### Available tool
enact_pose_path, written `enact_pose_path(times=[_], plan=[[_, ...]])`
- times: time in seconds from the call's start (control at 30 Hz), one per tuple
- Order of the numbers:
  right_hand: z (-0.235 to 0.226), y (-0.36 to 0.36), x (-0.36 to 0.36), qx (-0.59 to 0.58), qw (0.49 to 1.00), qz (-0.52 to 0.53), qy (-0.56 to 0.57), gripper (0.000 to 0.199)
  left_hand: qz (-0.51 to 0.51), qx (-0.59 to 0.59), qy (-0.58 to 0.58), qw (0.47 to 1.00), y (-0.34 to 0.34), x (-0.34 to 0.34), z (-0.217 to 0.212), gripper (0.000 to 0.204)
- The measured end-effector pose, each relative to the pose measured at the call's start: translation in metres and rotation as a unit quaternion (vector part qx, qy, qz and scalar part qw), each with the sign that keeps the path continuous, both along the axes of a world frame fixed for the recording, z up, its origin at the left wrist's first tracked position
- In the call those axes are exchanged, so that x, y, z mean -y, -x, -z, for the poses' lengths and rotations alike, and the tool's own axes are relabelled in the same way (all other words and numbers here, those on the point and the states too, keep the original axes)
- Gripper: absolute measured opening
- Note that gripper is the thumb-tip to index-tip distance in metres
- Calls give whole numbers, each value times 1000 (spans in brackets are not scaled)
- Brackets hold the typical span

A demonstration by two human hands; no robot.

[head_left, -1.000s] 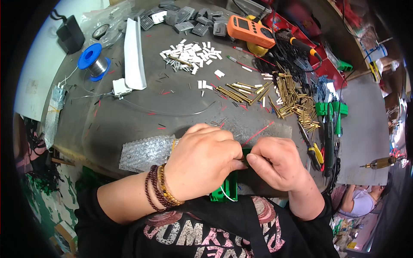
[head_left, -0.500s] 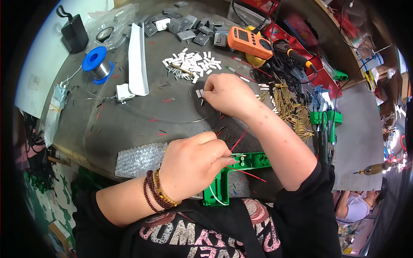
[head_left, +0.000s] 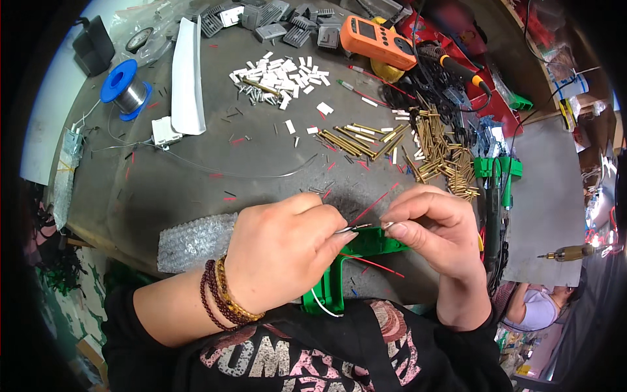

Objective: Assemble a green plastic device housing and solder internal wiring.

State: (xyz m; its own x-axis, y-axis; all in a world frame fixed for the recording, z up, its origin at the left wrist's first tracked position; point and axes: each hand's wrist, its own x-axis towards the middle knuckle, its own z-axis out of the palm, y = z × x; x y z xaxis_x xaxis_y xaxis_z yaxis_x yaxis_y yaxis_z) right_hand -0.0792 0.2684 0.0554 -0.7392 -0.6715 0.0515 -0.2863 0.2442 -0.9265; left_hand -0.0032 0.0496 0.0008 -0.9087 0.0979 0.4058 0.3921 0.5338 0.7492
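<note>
My left hand (head_left: 294,242) is closed in a pinch over the green plastic housing (head_left: 334,287). From its fingertips sticks a thin dark piece with a metallic tip (head_left: 358,227); I cannot tell whether it is a wire end or a tool. A white wire (head_left: 321,303) comes out below this hand, across the housing. My right hand (head_left: 434,225) pinches a small white piece (head_left: 389,225), mostly hidden by thumb and forefinger, facing that tip with a small gap. Red wires (head_left: 375,264) stick out near the housing.
Beyond my hands lie a heap of small white pieces (head_left: 290,77), brass rods (head_left: 428,147) and grey plastic parts (head_left: 268,29). An orange meter (head_left: 377,42) stands at the back right. Solder spool (head_left: 125,91) and bubble wrap (head_left: 196,242) are on the left. A person (head_left: 535,306) sits far right.
My right hand has come back from near the white heap to beside my left fingertips, holding a small white piece. Brass rods it covered now show. My left hand stays over the housing.
</note>
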Motion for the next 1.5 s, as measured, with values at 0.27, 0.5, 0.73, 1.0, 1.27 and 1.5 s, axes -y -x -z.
enact_pose_path(times=[0.27, 0.5, 0.73, 1.0, 1.27, 1.5], plan=[[14, -2, 1, 10, 999, 2, 51, 12, -5, -19, -10, 1000, -2, -2, 1, 13], [18, -2, 5, -2, 998, 19, 54, 12, -8, -21, -3, 1000, -3, -1, 0, 14], [9, 2, 7, -48, 999, -5, 19, 12, -9, -12, 5, 1000, -3, 0, 0, 13], [8, 1, 10, -80, 997, -11, -3, 12, -6, -11, 10, 1000, -3, 1, -1, 12], [10, 2, 21, -98, 993, -47, -51, 12, 10, -39, 15, 999, -5, 3, 5, 19], [13, 2, 29, -154, 981, -92, -74, 12, -14, 21, -102, 995, -8, 1, 1, 44]])
